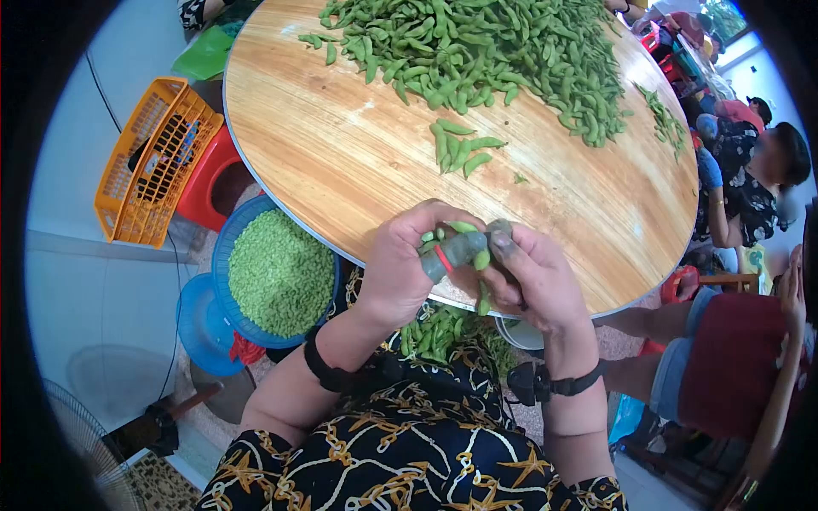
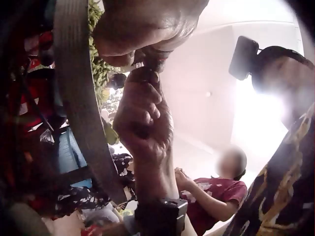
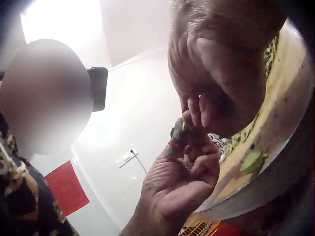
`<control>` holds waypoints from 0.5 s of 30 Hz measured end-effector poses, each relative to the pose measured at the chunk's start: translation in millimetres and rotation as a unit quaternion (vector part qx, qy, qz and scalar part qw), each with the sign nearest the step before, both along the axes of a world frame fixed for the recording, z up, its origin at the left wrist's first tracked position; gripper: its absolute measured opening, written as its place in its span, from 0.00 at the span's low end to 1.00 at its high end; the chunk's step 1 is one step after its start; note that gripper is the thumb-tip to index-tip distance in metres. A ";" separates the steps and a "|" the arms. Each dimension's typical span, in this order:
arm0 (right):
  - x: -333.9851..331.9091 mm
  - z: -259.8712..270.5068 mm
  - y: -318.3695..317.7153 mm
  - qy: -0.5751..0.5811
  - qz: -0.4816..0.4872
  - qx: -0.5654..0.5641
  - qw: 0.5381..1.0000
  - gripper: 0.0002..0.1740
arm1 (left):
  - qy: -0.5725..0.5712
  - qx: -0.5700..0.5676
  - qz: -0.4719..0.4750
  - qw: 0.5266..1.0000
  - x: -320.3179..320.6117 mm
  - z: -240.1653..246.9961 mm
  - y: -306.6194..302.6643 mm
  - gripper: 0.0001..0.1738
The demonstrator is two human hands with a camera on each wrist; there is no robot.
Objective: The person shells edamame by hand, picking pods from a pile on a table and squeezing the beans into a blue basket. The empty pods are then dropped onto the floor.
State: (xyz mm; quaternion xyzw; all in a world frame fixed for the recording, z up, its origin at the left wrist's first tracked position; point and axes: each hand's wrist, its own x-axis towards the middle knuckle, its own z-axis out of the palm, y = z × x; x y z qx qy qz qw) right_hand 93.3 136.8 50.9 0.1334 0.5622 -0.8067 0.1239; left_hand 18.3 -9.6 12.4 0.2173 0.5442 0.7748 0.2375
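Note:
Both hands meet over the near edge of the round wooden table (image 1: 341, 136). The left hand (image 1: 405, 260), its thumb wrapped in grey with a red band, curls round several green pods (image 1: 461, 227). Fingertips of the right hand (image 1: 541, 277) pinch a pod (image 1: 483, 258) against the left thumb; another pod hangs below them. In the left wrist view the right hand (image 2: 145, 118) reaches up to the left hand (image 2: 147, 27). The right wrist view shows the left hand (image 3: 177, 184) touching the right hand (image 3: 221, 69); the fingers partly hide the pods.
A large pile of pods (image 1: 503, 51) covers the table's far side, with a small group (image 1: 460, 153) nearer. Left of the table are a blue basket of shelled beans (image 1: 281, 272), an orange crate (image 1: 158, 162) and a red stool (image 1: 209, 179). More pods (image 1: 433, 334) lie below the hands. People sit at right.

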 end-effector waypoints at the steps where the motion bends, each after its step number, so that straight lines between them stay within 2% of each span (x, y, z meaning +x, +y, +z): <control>1: 3.2 -1.6 -2.0 0.001 0.002 -0.001 1.000 0.14 | -0.030 -0.010 0.012 0.999 0.9 0.3 -0.3 0.08; 5: 13.8 -2.6 -5.8 0.033 -0.001 0.004 0.999 0.17 | -0.069 -0.020 0.033 0.997 3.1 -0.4 2.0 0.07; 7: 16.9 -4.0 -4.8 0.028 -0.007 -0.031 0.999 0.16 | 0.016 -0.085 0.072 0.994 3.5 -2.0 4.0 0.08; 8: 16.7 -4.7 -4.8 0.029 -0.008 -0.031 0.999 0.16 | 0.017 -0.085 0.071 0.994 3.8 -1.1 5.0 0.08; 10: 15.9 -7.4 -6.6 0.006 -0.044 -0.049 0.998 0.13 | 0.148 -0.142 0.105 0.973 5.5 0.8 5.1 0.08; 11: 16.4 -10.2 -5.3 0.008 -0.044 -0.050 0.998 0.13 | 0.150 -0.143 0.104 0.973 6.3 -0.4 5.0 0.08; 14: 19.4 -17.2 -2.2 0.054 -0.034 -0.025 0.998 0.11 | 0.113 -0.121 0.035 0.986 6.1 -7.3 5.5 0.08; 15: 20.4 -18.3 -2.5 0.035 -0.026 -0.074 0.996 0.11 | 0.052 -0.047 -0.031 0.997 4.3 -8.6 4.7 0.07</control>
